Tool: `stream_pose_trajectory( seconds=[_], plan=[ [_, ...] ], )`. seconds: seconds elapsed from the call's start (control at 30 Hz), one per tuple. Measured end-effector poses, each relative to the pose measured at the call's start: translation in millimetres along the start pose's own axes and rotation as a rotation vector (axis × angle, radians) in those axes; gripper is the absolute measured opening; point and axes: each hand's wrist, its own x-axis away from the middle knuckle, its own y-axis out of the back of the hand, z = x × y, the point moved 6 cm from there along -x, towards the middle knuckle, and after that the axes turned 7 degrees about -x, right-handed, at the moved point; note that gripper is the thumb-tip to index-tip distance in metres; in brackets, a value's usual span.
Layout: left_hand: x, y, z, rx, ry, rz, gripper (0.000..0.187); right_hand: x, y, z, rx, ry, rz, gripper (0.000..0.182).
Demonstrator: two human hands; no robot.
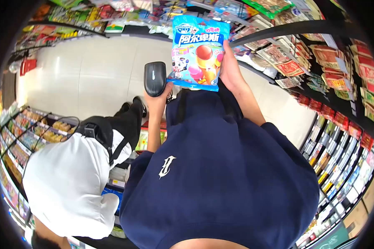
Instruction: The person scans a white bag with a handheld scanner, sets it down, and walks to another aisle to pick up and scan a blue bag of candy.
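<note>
A blue snack bag [199,54] with ice-cream pictures and white lettering is held upright at the top middle. My right hand [232,70] grips its right edge, the thumb at the front and the other fingers hidden behind it. Just left of the bag, my left hand [157,96] is closed round a black handheld device [155,78] that looks like a barcode scanner. That hand is close to the bag's lower left corner; whether its fingers touch the bag is hard to tell.
Another person in a white top [72,182] stands close at my left. Shelves of packaged goods [334,157] curve along the right, with hanging packets [289,68] above them. More stocked shelves [18,145] are at the far left. Pale floor tiles [95,70] lie beyond my hands.
</note>
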Motion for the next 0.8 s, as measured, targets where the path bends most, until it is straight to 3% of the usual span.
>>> stream_pose_trajectory(
  seconds=[0.4,0.47,0.8],
  plan=[
    [11,-61,-19,-0.041,0.005,0.166,0.018,63,71,34,-0.058,0.01,-0.02,0.049],
    [15,-78,-23,0.145,0.007,0.2,0.02,73,81,45,-0.061,0.026,0.037,0.049],
    [45,-153,-34,0.107,-0.033,0.247,0.021,107,153,82,-0.012,0.098,-0.022,0.058]
  ],
)
